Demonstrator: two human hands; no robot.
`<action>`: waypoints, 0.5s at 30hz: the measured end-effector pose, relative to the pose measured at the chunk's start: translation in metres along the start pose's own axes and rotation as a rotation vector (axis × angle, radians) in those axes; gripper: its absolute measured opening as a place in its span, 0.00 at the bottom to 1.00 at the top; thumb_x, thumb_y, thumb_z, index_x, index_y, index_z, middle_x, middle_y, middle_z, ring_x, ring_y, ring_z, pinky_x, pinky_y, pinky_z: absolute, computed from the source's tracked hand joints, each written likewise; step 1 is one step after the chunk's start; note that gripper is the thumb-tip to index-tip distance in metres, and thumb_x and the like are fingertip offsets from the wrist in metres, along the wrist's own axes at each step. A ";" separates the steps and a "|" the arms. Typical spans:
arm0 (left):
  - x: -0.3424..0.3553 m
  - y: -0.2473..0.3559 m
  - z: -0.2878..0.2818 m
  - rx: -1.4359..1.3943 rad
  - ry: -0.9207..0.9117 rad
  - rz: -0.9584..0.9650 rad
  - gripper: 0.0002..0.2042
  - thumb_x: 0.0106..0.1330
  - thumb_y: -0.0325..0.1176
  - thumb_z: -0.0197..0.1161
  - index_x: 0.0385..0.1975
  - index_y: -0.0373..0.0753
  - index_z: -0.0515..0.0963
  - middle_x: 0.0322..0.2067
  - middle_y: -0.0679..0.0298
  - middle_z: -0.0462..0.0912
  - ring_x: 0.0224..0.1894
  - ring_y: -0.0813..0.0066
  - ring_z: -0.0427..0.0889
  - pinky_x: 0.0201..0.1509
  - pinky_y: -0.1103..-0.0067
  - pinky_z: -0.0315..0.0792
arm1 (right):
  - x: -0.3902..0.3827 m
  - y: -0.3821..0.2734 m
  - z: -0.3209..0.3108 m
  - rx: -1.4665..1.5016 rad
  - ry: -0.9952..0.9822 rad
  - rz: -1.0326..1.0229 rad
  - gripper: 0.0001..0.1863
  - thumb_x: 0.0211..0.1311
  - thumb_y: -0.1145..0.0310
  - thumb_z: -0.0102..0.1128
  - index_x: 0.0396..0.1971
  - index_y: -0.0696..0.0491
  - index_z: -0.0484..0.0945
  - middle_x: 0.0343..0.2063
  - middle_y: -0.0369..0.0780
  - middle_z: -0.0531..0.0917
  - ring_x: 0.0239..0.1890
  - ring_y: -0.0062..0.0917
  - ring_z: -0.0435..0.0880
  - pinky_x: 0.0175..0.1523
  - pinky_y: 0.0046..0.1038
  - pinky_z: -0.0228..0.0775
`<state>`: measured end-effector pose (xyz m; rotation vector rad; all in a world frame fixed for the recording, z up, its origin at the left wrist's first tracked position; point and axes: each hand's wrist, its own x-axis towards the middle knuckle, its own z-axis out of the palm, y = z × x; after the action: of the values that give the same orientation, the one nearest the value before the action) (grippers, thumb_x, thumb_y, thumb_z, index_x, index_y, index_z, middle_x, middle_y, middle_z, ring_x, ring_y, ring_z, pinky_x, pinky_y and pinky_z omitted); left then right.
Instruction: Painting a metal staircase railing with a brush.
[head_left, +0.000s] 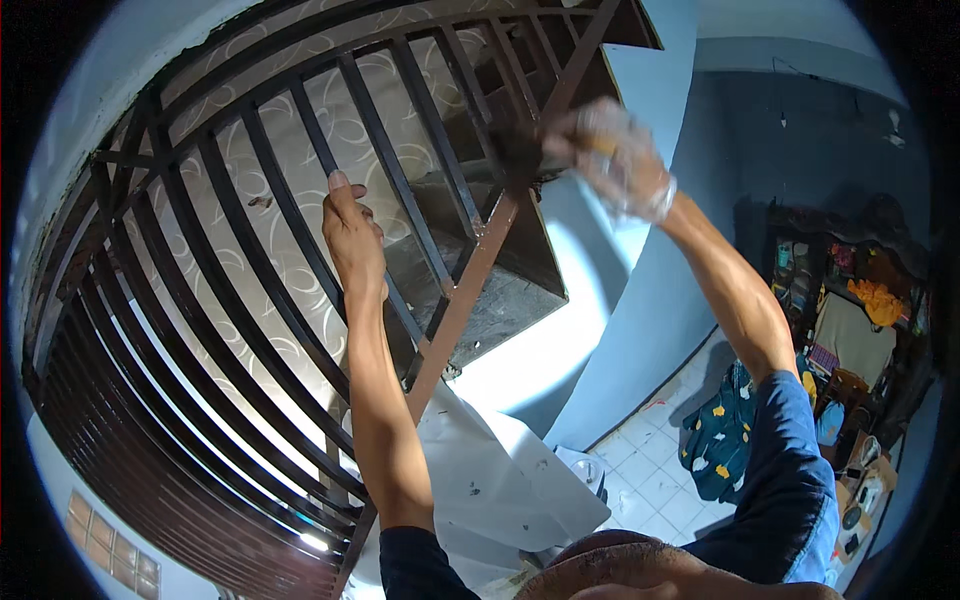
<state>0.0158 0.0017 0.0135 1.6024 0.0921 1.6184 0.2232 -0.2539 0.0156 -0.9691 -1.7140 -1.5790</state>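
Observation:
My left hand (354, 232) is closed round one upright bar (315, 130) of a dark metal stair railing. Gloved in clear plastic, my right hand (628, 168) is smeared by motion and grips a paintbrush by a yellowish handle. The dark, blurred bristles of the paintbrush (516, 156) are at the slanting bottom rail (462, 305), right of my left hand. Below the bristles that rail is reddish brown; the upright bars are dark brown to black and partly glossy.
Bare grey stair steps (470, 310) show behind the bars, beside a patterned wall (290, 195). A pale sheet (500, 475) hangs below the rail. At the lower right are a tiled floor (650, 480), a dark patterned cloth (718, 430) and a cluttered cabinet (850, 330).

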 end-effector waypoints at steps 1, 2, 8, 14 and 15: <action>0.000 -0.003 0.000 -0.014 -0.003 0.002 0.30 0.78 0.63 0.49 0.41 0.34 0.74 0.20 0.74 0.61 0.18 0.86 0.61 0.22 0.84 0.57 | 0.014 -0.005 -0.005 0.141 0.097 0.326 0.11 0.68 0.62 0.68 0.41 0.54 0.85 0.33 0.39 0.87 0.37 0.30 0.84 0.45 0.32 0.77; 0.000 -0.003 0.000 -0.028 -0.002 0.008 0.31 0.78 0.63 0.49 0.41 0.34 0.75 0.20 0.74 0.61 0.19 0.86 0.61 0.22 0.84 0.57 | 0.024 -0.007 -0.005 0.281 0.197 0.647 0.10 0.69 0.64 0.68 0.39 0.55 0.85 0.32 0.37 0.87 0.37 0.25 0.85 0.46 0.29 0.76; -0.003 0.000 -0.002 -0.020 -0.018 0.000 0.31 0.77 0.64 0.49 0.41 0.34 0.75 0.21 0.73 0.62 0.19 0.86 0.62 0.22 0.85 0.57 | 0.010 0.026 0.009 0.350 0.296 0.719 0.12 0.70 0.65 0.68 0.42 0.60 0.84 0.33 0.39 0.87 0.39 0.22 0.86 0.44 0.24 0.77; -0.002 0.000 -0.002 0.002 -0.014 -0.001 0.32 0.77 0.65 0.48 0.41 0.35 0.75 0.21 0.73 0.62 0.19 0.86 0.63 0.22 0.85 0.57 | -0.032 0.013 0.019 0.563 0.278 0.924 0.12 0.70 0.69 0.68 0.45 0.63 0.82 0.37 0.42 0.87 0.38 0.26 0.88 0.51 0.27 0.82; -0.002 0.000 -0.001 -0.002 -0.016 0.006 0.32 0.77 0.65 0.48 0.41 0.35 0.75 0.21 0.73 0.62 0.19 0.86 0.63 0.22 0.85 0.57 | -0.037 0.015 0.017 0.659 0.372 0.921 0.12 0.70 0.69 0.68 0.45 0.62 0.82 0.37 0.42 0.87 0.38 0.26 0.88 0.51 0.27 0.81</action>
<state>0.0144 0.0011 0.0117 1.6156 0.0776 1.6088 0.2568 -0.2410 -0.0088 -0.8443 -1.1164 -0.4933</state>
